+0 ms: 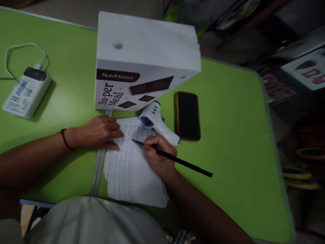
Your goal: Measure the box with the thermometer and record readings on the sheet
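Note:
My right hand [159,154] is closed around a long black pen [188,164], its tip on or just above the paper. Under both hands lies a stack of white sheets [148,184], the left part covered with rows of small writing. My left hand [103,132] rests flat on the left edge of the sheets, fingers stretched out and a ring on one of them. Just beyond my right hand, a white and blue infrared thermometer [158,123] lies across the top of the paper.
A large white box [147,44] stands upright behind the sheets. To the right lies a dark phone [188,115] in a brown case. A white power bank [27,93] with a cable [24,44] sits at the left of the green table [236,145]. Clutter fills the floor beyond the right edge.

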The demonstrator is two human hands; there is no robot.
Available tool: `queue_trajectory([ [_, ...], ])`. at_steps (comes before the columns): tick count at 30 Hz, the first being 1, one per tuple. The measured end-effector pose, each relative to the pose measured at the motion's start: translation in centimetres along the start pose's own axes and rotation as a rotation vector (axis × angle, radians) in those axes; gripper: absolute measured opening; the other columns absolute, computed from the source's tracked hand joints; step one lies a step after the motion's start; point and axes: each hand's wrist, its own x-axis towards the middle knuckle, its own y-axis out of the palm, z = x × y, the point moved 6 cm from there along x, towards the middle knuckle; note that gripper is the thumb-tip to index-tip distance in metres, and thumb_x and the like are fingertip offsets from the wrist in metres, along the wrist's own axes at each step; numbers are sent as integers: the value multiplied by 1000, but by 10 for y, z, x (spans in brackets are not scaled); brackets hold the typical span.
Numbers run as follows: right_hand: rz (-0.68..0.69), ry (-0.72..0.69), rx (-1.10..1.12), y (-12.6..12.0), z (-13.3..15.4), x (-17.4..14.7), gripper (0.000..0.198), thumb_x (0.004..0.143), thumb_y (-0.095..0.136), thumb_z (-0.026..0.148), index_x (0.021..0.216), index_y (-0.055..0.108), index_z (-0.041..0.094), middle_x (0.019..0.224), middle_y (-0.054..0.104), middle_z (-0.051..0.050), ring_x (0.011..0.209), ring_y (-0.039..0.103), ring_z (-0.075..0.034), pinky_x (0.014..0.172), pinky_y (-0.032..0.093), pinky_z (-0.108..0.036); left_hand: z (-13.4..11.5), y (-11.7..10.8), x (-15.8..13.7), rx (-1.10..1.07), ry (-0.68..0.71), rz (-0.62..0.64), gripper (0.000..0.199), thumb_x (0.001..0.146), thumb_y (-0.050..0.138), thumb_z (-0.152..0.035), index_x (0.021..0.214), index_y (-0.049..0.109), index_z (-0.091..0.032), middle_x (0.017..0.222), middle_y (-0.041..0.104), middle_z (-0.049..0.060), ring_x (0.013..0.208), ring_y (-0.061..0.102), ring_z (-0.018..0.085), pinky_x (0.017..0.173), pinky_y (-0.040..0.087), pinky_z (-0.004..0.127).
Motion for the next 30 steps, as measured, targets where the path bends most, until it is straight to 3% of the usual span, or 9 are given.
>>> queue_trajectory([
  [11, 58, -24, -1, 2, -1, -1, 14, 73, 57, 13, 65, 52, 23, 56, 55, 7, 47, 48, -10, 46, 38, -24, 0, -1, 0, 0, 16, -38, 49, 100, 44, -58, 96, 70, -16, 82, 69, 7, 78, 62, 21, 69, 45, 34],
  [23, -42, -34, -31, -4, 8, 3, 15, 71, 55, 11, 62, 53, 23, 56, 54, 6, 50, 51, -10, 47, 39, -24, 0, -1, 0, -8, 23, -50, 51, 101, 42, -58, 97, 70, -16, 81, 69, 6, 77, 62, 21, 68, 45, 33],
  [30, 39, -19, 58, 0, 0, -2, 15, 74, 56, 13, 64, 52, 23, 54, 53, 7, 48, 47, -10, 47, 37, -24, 0, -1, 0, 5, 21, -33, 50, 100, 43, -58, 97, 70, -17, 82, 69, 7, 77, 61, 21, 68, 44, 33],
])
